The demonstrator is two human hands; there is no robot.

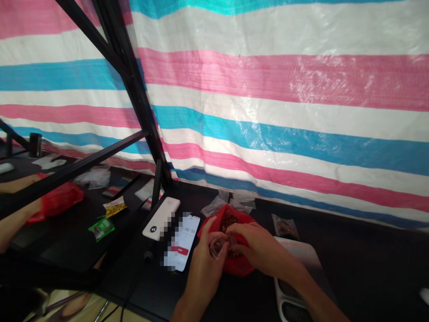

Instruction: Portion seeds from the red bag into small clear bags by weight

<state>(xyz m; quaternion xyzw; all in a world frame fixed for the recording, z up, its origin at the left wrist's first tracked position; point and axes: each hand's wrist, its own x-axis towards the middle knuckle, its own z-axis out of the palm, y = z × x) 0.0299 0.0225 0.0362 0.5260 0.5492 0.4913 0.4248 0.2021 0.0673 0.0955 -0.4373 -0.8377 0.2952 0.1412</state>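
Note:
A red bag (239,266) lies open on the black table, with small brown pieces (229,220) inside it. My left hand (208,255) is closed around a small clear plastic bag (219,245), its round mouth held over the red bag. Brown bits show through the clear plastic. From the right, my right hand (256,243) reaches over the red bag with fingers bent together beside the clear bag's mouth. What those fingertips hold, if anything, is hidden.
A kitchen scale (303,252) stands right of the red bag, near a filled clear packet (284,226). Clear bags (243,201) lie behind. Left are a phone with a timer (184,239) and a white power bank (162,217). Beyond the black frame (134,98), another person's arm (20,217) reaches another red bag.

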